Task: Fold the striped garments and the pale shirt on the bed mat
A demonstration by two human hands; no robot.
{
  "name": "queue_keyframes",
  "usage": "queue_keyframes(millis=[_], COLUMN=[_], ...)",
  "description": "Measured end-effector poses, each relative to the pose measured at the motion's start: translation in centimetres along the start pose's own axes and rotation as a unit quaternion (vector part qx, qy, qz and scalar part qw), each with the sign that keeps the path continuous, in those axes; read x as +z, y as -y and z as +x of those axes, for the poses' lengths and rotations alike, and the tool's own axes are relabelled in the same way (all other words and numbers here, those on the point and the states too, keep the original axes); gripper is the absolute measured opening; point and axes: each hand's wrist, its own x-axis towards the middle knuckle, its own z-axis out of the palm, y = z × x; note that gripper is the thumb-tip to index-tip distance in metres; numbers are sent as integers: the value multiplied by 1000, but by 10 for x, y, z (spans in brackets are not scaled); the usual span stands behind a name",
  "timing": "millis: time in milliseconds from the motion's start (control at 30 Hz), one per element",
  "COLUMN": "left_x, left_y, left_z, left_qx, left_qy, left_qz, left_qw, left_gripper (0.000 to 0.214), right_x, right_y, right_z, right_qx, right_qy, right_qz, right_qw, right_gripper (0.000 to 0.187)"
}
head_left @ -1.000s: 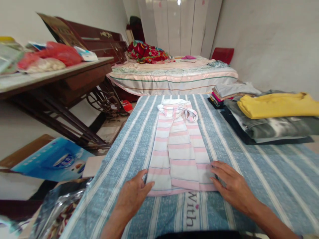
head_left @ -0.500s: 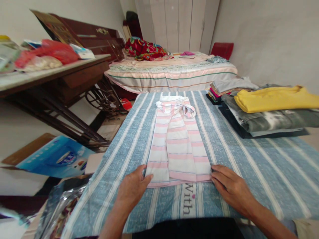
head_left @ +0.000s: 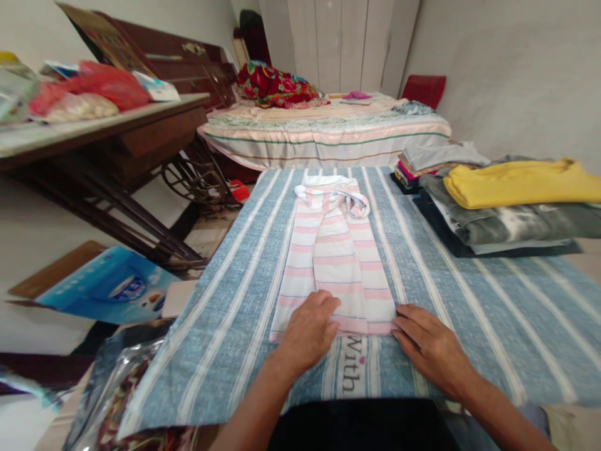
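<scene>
A white shirt with pink stripes (head_left: 335,257) lies folded into a long panel, its far end bunched at the collar and one loop of cloth sticking out to the right. My left hand (head_left: 310,329) is on the near hem, left of its middle, thumb and fingers apart and slightly bent. At the near right corner, my right hand (head_left: 429,344) has its fingertips and thumb closed around the shirt's edge. Beneath the shirt is a blue cloth with white stripes (head_left: 235,300), with "With" printed near the hem.
On the right stand folded clothes, with a yellow garment (head_left: 521,181) on top and a smaller pile (head_left: 436,156) behind. A sewing machine table (head_left: 154,119) carries bags at the left. A blue box (head_left: 110,285) sits below it. Beyond is a bed (head_left: 328,134).
My left hand has moved right from the shirt's near left corner onto the hem. My right hand stays at the right corner. The view has shifted slightly.
</scene>
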Motion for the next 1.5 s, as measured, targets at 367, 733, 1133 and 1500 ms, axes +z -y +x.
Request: queue_keyframes(millis=[367,733,1133,1500], left_x=[-32,1,9,19], left_y=[33,-14,0,-13], left_z=[31,34,29,31], left_qx=[-18,148,150,162], left_qy=[35,58,-23,-59], left_qz=[-117,34,-22,57], left_qw=[992,987,988,983], left_gripper=[31,5,53,18], right_x=[3,5,8,7], right_y=[2,1,2,10], right_z=[-1,0,-1,1], right_qx=[1,14,29,43], right_qy=[-26,-29,-40,-41], right_qz=[-8,-10,7,3], right_qw=[1000,999,999,998], right_gripper=[16,17,14,18])
